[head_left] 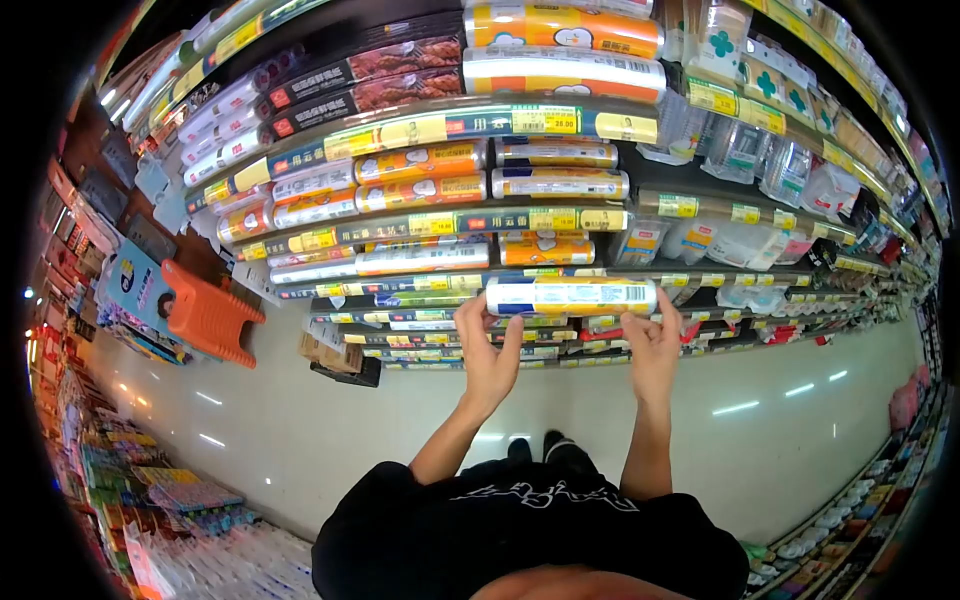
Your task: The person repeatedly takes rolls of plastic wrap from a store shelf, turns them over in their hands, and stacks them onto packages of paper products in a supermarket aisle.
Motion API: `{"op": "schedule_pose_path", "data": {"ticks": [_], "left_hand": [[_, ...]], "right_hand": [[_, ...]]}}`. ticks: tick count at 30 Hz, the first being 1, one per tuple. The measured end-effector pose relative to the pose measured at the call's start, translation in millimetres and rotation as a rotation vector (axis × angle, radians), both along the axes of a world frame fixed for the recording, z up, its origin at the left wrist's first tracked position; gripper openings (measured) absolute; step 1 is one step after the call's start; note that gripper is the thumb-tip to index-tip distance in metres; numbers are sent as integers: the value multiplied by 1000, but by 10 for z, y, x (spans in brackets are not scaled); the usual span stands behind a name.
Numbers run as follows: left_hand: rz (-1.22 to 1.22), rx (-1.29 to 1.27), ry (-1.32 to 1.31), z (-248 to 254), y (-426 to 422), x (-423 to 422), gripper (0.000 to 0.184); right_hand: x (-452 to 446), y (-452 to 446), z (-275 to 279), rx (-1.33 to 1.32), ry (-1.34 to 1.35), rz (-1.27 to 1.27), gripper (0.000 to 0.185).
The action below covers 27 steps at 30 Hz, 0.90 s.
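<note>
Between my two hands lies a wrapped roll of what looks like cling film [570, 296], white and yellow with blue print and a barcode near its right end. It is held level in front of the shelves. My left hand [487, 355] is closed around the roll's left end, thumb on the near side. At the other end, my right hand [653, 350] grips it with thumb and fingers. Right behind it, similar orange-and-white rolls [425, 258] lie stacked on a shelf.
Yellow price tags line the shelf edges [420, 226]. Dark red boxes [365, 78] sit higher up at left, and clear plastic containers [735, 150] fill the right. An orange plastic stool [210, 312] stands at left on the shiny floor [770, 420]. More goods [200, 500] are at lower left.
</note>
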<state>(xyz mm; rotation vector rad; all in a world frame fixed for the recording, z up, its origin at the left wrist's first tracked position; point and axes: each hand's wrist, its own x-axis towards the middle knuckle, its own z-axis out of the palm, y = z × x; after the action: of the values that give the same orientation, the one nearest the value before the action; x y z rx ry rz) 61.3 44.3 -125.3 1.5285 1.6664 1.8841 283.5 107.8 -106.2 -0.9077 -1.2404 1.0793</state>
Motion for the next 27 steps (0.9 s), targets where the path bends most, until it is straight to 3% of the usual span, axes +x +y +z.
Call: {"op": "schedule_pose_path", "data": {"ticks": [11, 13, 15, 17, 19, 21, 22, 25, 27], "left_hand": [[-19, 192, -78, 635, 1476, -224, 68], [95, 167, 41, 721, 1715, -287, 71], [120, 110, 54, 830, 1940, -309, 65], [169, 76, 86, 882, 2169, -366, 43], [11, -6, -135, 876, 2336, -418, 36], [175, -48, 65, 775, 2493, -452, 29], [199, -66, 167, 761, 2517, -462, 27], [244, -146, 327, 685, 2538, -444, 22], [280, -127, 476, 673, 2576, -397, 19]], "right_hand": [[-524, 1503, 552, 148, 186, 105, 75], [-610, 1788, 536, 156, 226, 124, 72], [-699, 2014, 542, 175, 257, 148, 69], [-821, 2176, 586, 210, 279, 179, 65], [-899, 2290, 621, 185, 365, 268, 54], [-921, 2369, 633, 42, 445, 386, 49], [-936, 2441, 570, 89, 362, 389, 46], [-1054, 2384, 484, 168, 448, 366, 44], [-1067, 2418, 405, 316, 166, 287, 50]]}}
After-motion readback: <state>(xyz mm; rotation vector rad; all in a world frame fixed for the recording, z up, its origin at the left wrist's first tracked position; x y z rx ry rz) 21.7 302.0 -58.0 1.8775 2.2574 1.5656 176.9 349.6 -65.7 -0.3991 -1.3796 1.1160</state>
